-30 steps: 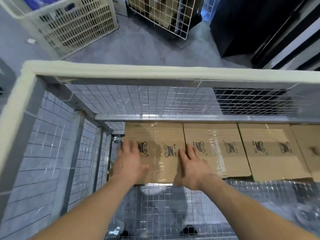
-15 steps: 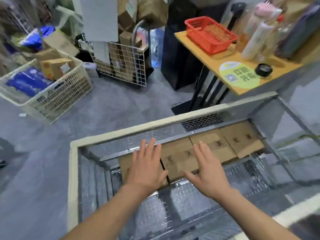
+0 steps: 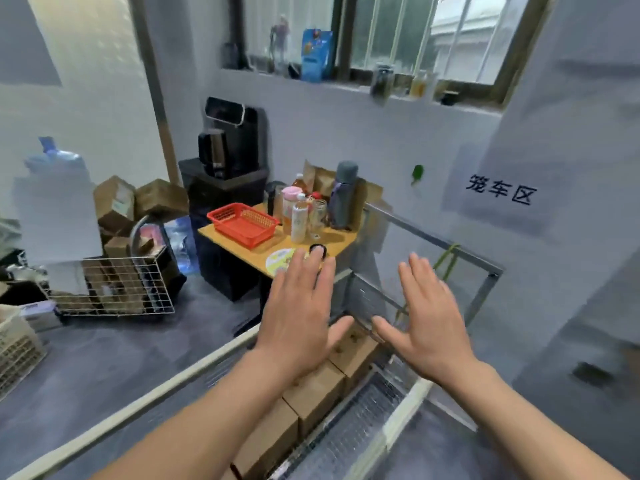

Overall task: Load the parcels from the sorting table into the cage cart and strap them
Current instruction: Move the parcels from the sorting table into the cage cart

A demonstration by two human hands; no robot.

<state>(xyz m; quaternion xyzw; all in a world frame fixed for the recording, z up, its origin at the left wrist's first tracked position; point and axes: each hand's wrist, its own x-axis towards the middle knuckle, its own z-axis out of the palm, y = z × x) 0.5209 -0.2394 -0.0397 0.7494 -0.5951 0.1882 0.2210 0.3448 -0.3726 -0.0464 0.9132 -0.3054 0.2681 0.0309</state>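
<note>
Brown cardboard parcels [image 3: 320, 388] stood in 1 tight row inside the grey wire-mesh cage cart [image 3: 156, 393], set along its cream-padded side and touching each other. Above them the 2 bare hands hovered, gripping nothing. The left hand [image 3: 298, 313] was over the row and the right hand [image 3: 429, 317] over the cart's mesh floor, palms down, with the fingers [image 3: 419, 271] straight and spread apart.

The step in hand looked like going for the next parcel; the sorting table lay out of view. To do it well, that parcel needed to go down flat on the mesh and slide flush against the row. That would leave no gap and keep the tops level, so a strap would bear evenly.

A thin green strap [image 3: 446, 265] hung from the cart's far metal rail, near the right hand. It seemed best kept for when loading was done.

Beyond the cart stood a small orange-topped desk [image 3: 341, 237] carrying a red plastic basket [image 3: 242, 223], several drink bottles, a tall grey flask [image 3: 343, 195] and a black tape roll [image 3: 318, 251]. Left of it, on the grey floor [image 3: 104, 362], sat a white wire trolley [image 3: 114, 289] of cartons. Farther off, a white paper sign [image 3: 498, 194] hung on the pale wall below a barred window [image 3: 398, 32].
</note>
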